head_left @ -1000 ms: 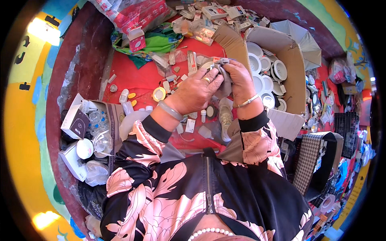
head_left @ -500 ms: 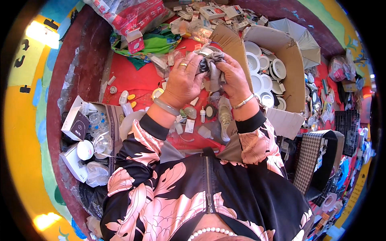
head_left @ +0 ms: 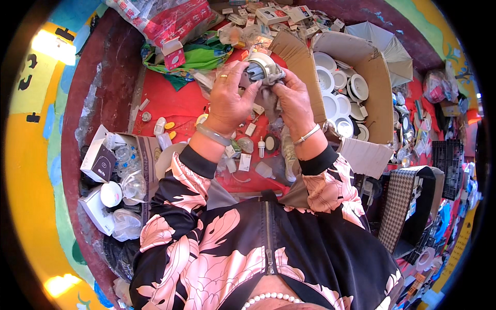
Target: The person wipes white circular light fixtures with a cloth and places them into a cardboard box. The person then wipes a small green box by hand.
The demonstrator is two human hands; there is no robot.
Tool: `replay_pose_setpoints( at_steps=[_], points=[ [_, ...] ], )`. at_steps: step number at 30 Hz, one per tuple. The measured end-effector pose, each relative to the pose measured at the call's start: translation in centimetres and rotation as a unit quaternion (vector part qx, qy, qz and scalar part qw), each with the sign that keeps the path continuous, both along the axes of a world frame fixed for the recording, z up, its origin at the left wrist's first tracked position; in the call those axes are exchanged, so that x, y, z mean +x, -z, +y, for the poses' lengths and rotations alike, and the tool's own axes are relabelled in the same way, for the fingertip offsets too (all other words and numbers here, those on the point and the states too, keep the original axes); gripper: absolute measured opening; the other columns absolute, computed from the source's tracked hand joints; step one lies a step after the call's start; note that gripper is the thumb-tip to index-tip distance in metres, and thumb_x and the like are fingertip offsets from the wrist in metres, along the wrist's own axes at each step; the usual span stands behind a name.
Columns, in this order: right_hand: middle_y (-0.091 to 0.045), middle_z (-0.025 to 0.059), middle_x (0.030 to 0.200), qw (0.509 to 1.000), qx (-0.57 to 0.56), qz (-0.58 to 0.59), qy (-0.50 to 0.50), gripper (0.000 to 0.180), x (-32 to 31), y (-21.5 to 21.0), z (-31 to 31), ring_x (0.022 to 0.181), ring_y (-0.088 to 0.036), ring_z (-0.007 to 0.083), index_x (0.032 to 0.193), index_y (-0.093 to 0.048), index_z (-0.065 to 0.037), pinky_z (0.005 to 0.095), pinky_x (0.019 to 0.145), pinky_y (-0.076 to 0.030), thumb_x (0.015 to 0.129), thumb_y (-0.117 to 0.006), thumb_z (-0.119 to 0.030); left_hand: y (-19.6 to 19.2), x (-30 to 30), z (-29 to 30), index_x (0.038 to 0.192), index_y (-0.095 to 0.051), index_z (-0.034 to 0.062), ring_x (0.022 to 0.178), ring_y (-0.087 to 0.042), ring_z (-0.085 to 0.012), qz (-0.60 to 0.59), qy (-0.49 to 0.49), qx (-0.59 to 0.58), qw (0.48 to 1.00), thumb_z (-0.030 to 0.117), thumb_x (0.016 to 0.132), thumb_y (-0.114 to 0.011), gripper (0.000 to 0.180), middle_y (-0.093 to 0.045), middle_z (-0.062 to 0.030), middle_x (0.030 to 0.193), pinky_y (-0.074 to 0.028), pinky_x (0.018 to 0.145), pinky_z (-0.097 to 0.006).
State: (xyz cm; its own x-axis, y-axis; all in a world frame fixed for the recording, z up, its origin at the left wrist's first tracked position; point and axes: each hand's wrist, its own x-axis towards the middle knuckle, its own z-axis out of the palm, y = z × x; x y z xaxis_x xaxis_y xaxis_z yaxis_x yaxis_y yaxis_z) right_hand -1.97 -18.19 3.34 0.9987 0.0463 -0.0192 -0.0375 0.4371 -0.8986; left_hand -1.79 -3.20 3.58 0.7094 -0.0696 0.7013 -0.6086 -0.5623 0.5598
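Between my hands, at the top middle, is a round downlight (head_left: 262,63) with a pale rim and a grey finned back. My left hand (head_left: 227,98) grips its left side, thumb and fingers around the rim. A crumpled grey-brown cloth (head_left: 269,98) is bunched in my right hand (head_left: 294,101) and pressed against the light's right side. Part of the cloth hangs down below the light. Just right of my hands stands an open cardboard box (head_left: 380,77) holding several round white lamps (head_left: 343,106).
Small bulbs and boxes (head_left: 244,162) lie on the red sheet (head_left: 173,98) below my hands. A green cloth (head_left: 206,54) and a red-and-white sack (head_left: 165,23) lie at the far left. Another carton (head_left: 150,165) with clear plastic pieces stands left. A checked box (head_left: 397,206) is at right.
The downlight has turned so its rim and finned back show more plainly. My left hand has shifted slightly left, and the cloth covers less of the light.
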Motion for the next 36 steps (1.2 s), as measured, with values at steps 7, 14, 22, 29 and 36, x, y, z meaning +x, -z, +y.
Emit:
replay_pose_setpoints(
  at_steps=[7, 14, 22, 29, 36],
  points=[
    [-0.063, 0.0035, 0.088, 0.999, 0.002, -0.040, 0.035, 0.023, -0.2, -0.3, 0.0, 0.076, -0.060, 0.0097, 0.108, -0.059, 0.002, 0.0219, 0.068, -0.050, 0.087, -0.049, 0.000, -0.6, -0.2, 0.0, 0.112, -0.053, 0.0003, 0.101, -0.057, -0.0321, -0.017, 0.048, 0.008, 0.999, 0.004, 0.074, -0.070, 0.042, -0.058, -0.0180, 0.110, -0.045, 0.088, -0.036],
    [-0.063, 0.0037, 0.093, 0.985, 0.167, -0.023, 0.030, 0.019, 1.0, -2.0, -2.9, 0.082, -0.061, 0.0115, 0.106, -0.058, -0.001, 0.0234, 0.072, -0.050, 0.094, -0.048, -0.012, -1.2, -0.5, 0.7, 0.115, -0.052, 0.0012, 0.103, -0.055, -0.0335, -0.063, 0.040, 0.028, 0.997, 0.000, 0.070, -0.071, 0.049, -0.056, -0.0181, 0.113, -0.044, 0.089, -0.039],
    [-0.061, 0.0060, 0.100, 0.989, 0.120, 0.049, -0.074, 0.034, 0.6, -1.2, -2.0, 0.087, -0.060, 0.0127, 0.124, -0.048, -0.002, 0.0248, 0.074, -0.051, 0.090, -0.051, -0.006, -0.2, -1.1, 0.0, 0.114, -0.054, 0.0004, 0.096, -0.054, -0.0348, -0.119, 0.077, 0.163, 0.976, 0.005, 0.067, -0.069, 0.050, -0.054, -0.0180, 0.114, -0.042, 0.087, -0.043],
    [-0.062, 0.0050, 0.098, 0.980, 0.138, 0.105, -0.095, 0.020, 0.5, -0.2, -2.4, 0.083, -0.062, 0.0141, 0.109, -0.056, -0.003, 0.0267, 0.075, -0.051, 0.090, -0.050, -0.007, 0.3, -1.3, -0.6, 0.118, -0.051, 0.0018, 0.104, -0.053, -0.0362, -0.098, 0.069, 0.147, 0.982, 0.004, 0.066, -0.072, 0.056, -0.054, -0.0182, 0.117, -0.044, 0.089, -0.042],
    [-0.062, 0.0089, 0.095, 0.986, 0.124, 0.059, -0.091, 0.035, 0.4, -1.4, -1.5, 0.080, -0.062, 0.0154, 0.116, -0.052, 0.000, 0.0255, 0.073, -0.051, 0.083, -0.048, 0.006, -0.2, -0.6, -0.7, 0.114, -0.053, -0.0012, 0.102, -0.056, -0.0340, -0.037, 0.028, 0.016, 0.999, 0.001, 0.070, -0.070, 0.046, -0.056, -0.0194, 0.112, -0.044, 0.089, -0.038]
  ],
)
